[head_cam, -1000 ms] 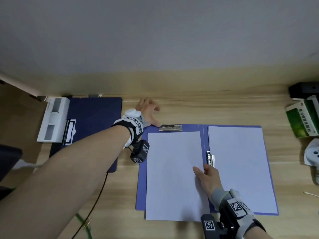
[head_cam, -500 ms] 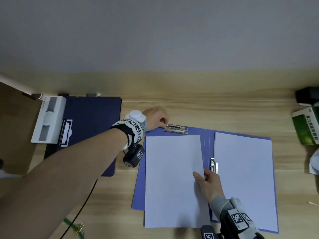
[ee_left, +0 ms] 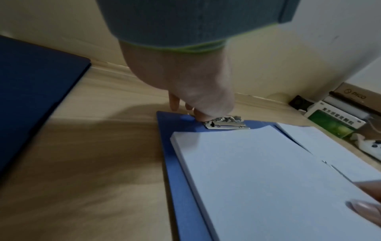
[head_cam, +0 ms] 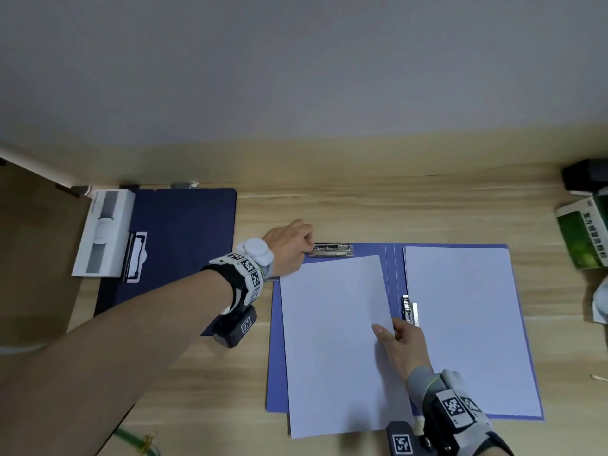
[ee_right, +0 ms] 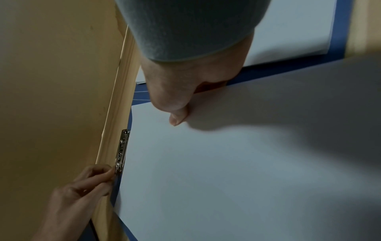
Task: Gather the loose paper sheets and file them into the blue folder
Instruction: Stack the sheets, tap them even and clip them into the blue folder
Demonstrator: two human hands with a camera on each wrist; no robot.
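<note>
Dark navy clipboard [head_cam: 184, 238], white box [head_cam: 105, 232] on its left edge, green box [head_cam: 584, 238], wooden desk [head_cam: 394, 212]

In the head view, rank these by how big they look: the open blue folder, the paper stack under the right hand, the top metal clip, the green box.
Largest to smallest:
1. open blue folder
2. paper stack
3. green box, cut off by the frame edge, so its rank is unsure
4. top metal clip

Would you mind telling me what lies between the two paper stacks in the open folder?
The folder's blue spine strip and a metal side clip, seen in the head view.
</note>
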